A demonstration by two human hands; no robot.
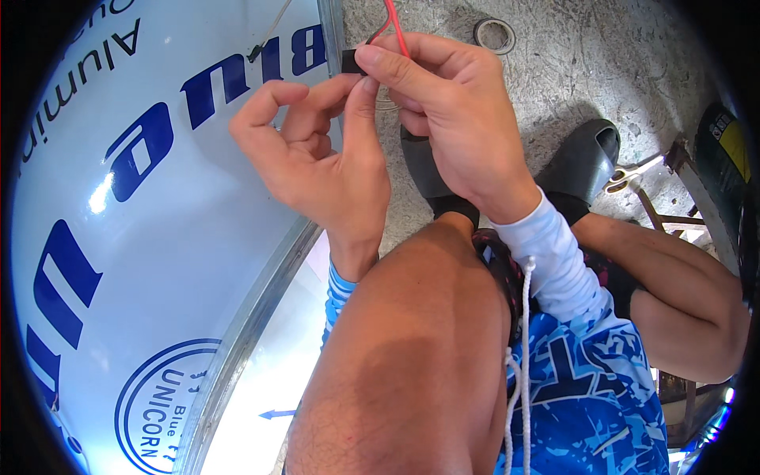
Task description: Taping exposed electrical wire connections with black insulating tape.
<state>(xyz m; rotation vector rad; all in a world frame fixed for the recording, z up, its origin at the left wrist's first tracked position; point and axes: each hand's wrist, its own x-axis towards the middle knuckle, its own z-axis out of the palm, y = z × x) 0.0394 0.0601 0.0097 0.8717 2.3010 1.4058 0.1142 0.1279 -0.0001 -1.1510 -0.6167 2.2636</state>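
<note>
Our left hand (317, 162) left of our right hand (447, 111), touching it at small block (352, 59) pinched between fingertips. Wire (396, 24) runs up from block. Panel (158, 237) lies left of us, our knee (412, 348) below hands, sandal (582, 162) right, ring (495, 34) on floor (554, 63) beyond.

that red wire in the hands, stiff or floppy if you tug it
Probably floppy: the red wire is thin and curves as it runs from the small black part up out of view. Likely very light, since the right hand and left hand pinch there with fingertips only. A hard tug might strain its joint.
</note>
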